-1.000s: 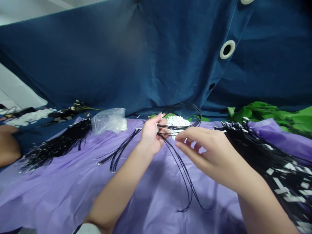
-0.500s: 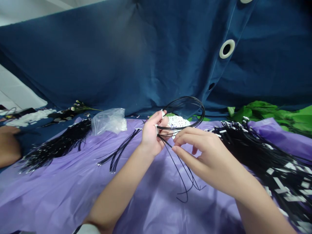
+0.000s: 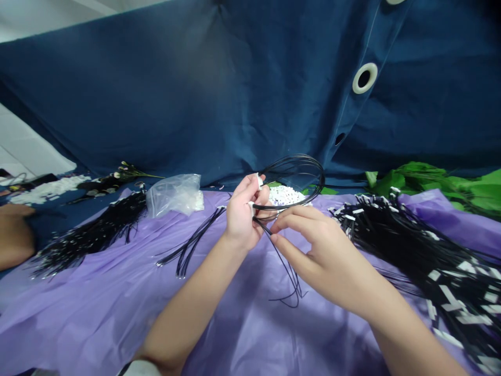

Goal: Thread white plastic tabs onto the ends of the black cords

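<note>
My left hand is closed around a bundle of thin black wires that bends in a wide loop toward the right. One white connector shows at its fingertips and another white connector lies against the palm. My right hand is just to the right, with thumb and forefinger pinched on loose black wires that leave the left palm. Below the pinch, the loose ends hang and curl over the purple sheet. A pile of small white connectors is partly hidden behind both hands.
Black wires with white connectors lie heaped at right, with another black wire heap at left. A smaller wire bunch and a clear plastic bag lie between. Another person's arm is at the left edge. A blue curtain hangs behind.
My right hand has shifted slightly left, closer to my left hand. The hanging wire ends have drawn together and swung left, and the loop has moved a little left.
</note>
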{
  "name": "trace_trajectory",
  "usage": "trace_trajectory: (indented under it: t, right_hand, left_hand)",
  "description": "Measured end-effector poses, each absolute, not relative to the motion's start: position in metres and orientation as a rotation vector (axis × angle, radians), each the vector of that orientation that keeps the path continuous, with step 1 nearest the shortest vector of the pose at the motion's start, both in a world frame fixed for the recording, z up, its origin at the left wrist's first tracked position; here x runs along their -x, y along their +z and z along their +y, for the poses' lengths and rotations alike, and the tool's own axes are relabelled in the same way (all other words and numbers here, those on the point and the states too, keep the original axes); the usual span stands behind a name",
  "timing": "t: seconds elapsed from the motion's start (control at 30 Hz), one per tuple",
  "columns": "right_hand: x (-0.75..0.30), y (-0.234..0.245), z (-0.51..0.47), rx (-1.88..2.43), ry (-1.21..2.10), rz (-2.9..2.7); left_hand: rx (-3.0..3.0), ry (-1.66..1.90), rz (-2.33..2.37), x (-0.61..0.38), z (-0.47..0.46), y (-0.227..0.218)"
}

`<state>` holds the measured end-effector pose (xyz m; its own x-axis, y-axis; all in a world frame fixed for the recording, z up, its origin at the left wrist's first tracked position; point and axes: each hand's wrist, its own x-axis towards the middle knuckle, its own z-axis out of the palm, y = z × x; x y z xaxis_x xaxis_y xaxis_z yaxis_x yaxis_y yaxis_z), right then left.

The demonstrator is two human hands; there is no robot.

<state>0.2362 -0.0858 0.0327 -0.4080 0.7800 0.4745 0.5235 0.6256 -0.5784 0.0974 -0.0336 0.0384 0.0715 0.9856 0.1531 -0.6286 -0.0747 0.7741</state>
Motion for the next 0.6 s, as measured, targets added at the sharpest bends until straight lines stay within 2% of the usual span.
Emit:
trace_trajectory:
  t: [0.6]
  right_hand:
    - [-0.2399,0.0385,-0.0775,1.081,0.563,-1.948]
  left_hand:
    - [-0.939,1.439,0.668,-0.1044,-0.0362,0.0385]
